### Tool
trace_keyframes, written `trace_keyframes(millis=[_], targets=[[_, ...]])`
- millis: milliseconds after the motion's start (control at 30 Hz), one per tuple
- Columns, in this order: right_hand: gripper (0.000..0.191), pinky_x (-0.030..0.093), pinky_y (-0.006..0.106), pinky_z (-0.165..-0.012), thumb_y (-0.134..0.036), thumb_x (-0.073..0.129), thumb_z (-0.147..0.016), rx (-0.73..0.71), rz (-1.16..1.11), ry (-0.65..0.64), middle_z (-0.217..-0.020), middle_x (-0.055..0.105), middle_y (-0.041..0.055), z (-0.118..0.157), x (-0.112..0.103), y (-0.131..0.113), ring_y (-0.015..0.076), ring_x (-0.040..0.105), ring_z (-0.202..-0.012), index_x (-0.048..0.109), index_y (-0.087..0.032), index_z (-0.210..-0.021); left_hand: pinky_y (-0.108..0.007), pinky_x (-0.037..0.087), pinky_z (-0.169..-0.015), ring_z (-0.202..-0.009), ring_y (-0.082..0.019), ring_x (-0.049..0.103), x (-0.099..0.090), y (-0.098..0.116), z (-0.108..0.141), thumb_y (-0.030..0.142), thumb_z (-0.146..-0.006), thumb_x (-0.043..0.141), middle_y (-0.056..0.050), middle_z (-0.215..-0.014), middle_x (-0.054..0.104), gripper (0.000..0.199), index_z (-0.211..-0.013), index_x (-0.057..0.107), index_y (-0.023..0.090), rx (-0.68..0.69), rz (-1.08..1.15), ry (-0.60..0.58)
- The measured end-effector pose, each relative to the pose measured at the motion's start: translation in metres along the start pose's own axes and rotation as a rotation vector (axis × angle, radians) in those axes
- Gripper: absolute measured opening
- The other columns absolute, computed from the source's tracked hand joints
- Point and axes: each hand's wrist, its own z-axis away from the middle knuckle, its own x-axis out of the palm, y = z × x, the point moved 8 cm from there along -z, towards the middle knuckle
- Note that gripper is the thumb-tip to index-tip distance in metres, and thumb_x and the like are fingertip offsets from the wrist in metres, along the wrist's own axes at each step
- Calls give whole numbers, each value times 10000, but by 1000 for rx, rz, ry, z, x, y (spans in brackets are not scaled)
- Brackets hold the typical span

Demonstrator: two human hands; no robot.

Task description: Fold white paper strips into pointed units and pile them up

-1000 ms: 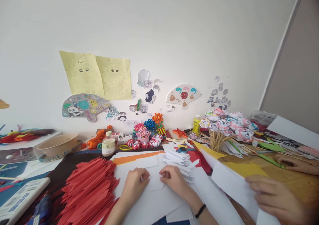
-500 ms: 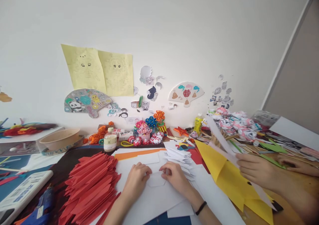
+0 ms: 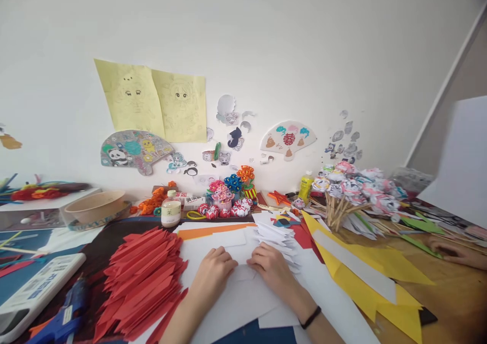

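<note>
A small piece of white paper (image 3: pixel 243 273) lies between my two hands, over larger white sheets (image 3: pixel 228 313). My left hand (image 3: pixel 216 270) is closed, its fingertips pinching the paper's left end. At the other end my right hand (image 3: pixel 271 267), a black band on its wrist, pinches the same piece with curled fingers. The fingers partly cover the paper, so its folds are hard to make out. Just beyond my right hand is a pile of folded white paper pieces (image 3: pixel 276 238). Left of my left hand lies a large pile of folded red paper pieces (image 3: pixel 142 283).
At right, yellow paper (image 3: pixel 403 268) bears a white strip (image 3: pixel 355 263). Another person's hand (image 3: pixel 452 250) rests at the right edge, below a raised white sheet (image 3: pixel 460 166). A blue glue gun (image 3: pixel 68 313), a bottle (image 3: pixel 171 209) and paper flowers on sticks (image 3: pixel 350 186) stand around.
My fingers have shifted and curled further over the white paper. The other person's nearer hand has left the yellow paper, where the white strip now lies. A white sheet has appeared raised at right.
</note>
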Motion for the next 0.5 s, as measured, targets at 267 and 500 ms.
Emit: trace_keyframes(millis=[267, 500], targets=[[137, 403, 269, -675, -142, 580, -875, -75, 158, -77, -795, 647, -4, 2, 7, -5, 161, 537, -810, 687, -210, -821, -322, 339, -679, -814, -194, 514, 4, 8, 1, 224, -878, 562, -24, -763, 634, 102, -815, 636, 191, 92, -175, -70], [157, 390, 284, -681, -113, 552, -886, -100, 212, -70, -815, 633, 7, 4, 8, -9, 167, 532, -819, 679, -205, -888, -331, 369, -725, -854, -205, 510, 5, 16, 0, 213, -906, 512, -35, -862, 625, 104, -960, 597, 187, 96, -195, -61]])
